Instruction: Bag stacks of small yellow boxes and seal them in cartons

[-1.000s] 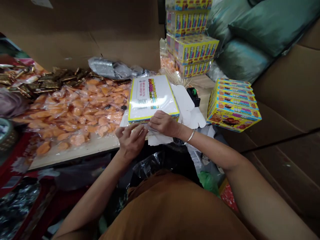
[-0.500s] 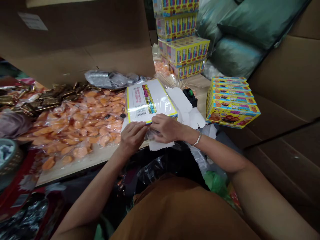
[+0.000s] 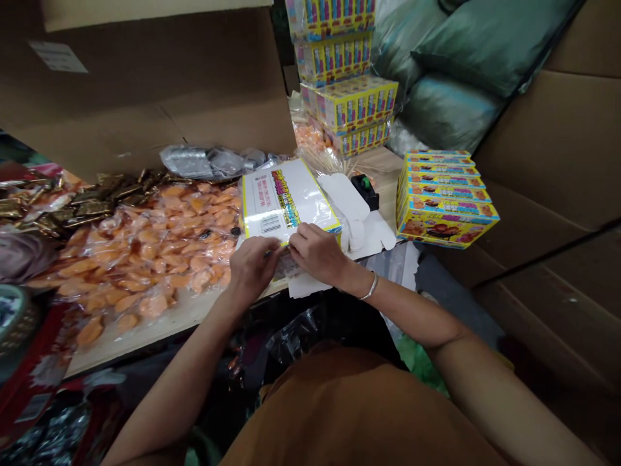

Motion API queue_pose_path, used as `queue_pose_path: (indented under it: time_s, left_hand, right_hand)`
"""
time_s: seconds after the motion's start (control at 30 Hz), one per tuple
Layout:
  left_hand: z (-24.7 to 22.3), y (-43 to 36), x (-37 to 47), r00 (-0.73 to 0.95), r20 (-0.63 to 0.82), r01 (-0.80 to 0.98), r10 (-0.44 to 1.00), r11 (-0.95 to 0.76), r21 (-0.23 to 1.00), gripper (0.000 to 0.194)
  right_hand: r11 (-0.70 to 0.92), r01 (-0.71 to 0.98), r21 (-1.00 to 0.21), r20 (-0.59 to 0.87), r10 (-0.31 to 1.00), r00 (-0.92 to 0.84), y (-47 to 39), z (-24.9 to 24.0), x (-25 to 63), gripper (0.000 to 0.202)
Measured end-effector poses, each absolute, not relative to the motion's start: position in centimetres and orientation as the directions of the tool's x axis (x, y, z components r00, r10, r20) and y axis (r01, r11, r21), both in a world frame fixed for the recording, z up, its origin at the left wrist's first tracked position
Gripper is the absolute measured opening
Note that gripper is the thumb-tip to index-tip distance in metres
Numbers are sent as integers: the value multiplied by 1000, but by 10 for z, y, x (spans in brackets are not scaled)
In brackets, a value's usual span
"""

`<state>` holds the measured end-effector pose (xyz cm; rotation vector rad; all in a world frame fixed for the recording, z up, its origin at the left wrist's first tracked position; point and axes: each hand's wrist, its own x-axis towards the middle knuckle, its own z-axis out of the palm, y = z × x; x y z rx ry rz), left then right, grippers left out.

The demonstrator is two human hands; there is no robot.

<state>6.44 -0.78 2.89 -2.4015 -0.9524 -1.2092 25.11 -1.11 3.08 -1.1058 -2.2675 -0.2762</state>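
Note:
A white box with yellow edges and a barcode (image 3: pixel 286 194) lies on the table in front of me, its printed face up under what looks like clear film. At its near left edge is my left hand (image 3: pixel 255 268), fingers bent and pressed together; what they pinch is too small to tell. My right hand (image 3: pixel 320 255) curls its fingers over the near edge, close beside the left, and its fingertips touch the box. White card pieces (image 3: pixel 342 194) lie right of the box, with a black tape dispenser (image 3: pixel 365 189) beyond them.
Orange wrapped pieces (image 3: pixel 165 236) cover the table's left part. A row of yellow boxes (image 3: pixel 446 200) stands at the right edge. Behind are stacked wrapped boxes (image 3: pixel 359 103) and a large carton (image 3: pixel 160 84). A red container (image 3: pixel 33 375) is at the lower left.
My left hand has drawn its fingers in and back a little from the box top. The right hand's fingers have bent more at the near edge. The whole view has shifted slightly.

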Motion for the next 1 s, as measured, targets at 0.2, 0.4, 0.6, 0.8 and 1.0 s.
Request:
queue_pose_path:
  time_s: [0.2,0.4,0.6,0.8,1.0]
  left_hand:
    - [44,1,60,552,602,644,577,-754,131,18]
    - [47,3,62,550,607,609,573,-773,179,21]
    - [46,5,59,545,588,587,598,-773,241,18]
    - [44,6,56,556,590,539,586,-794,281,16]
    - [50,10,48,582,547,513,602,-793,328,18]
  right_hand:
    - [625,773,-106,566,678,-470,-12,29,247,19]
    - [466,884,33,692,627,-356,-61,-4,265,22]
    - [497,860,117,763,508,-398,-52,5,314,27]
    - [682,731,13,702,514,-493,-7,23,329,26]
    - [652,758,-24,631,598,-494,2,34,323,26]
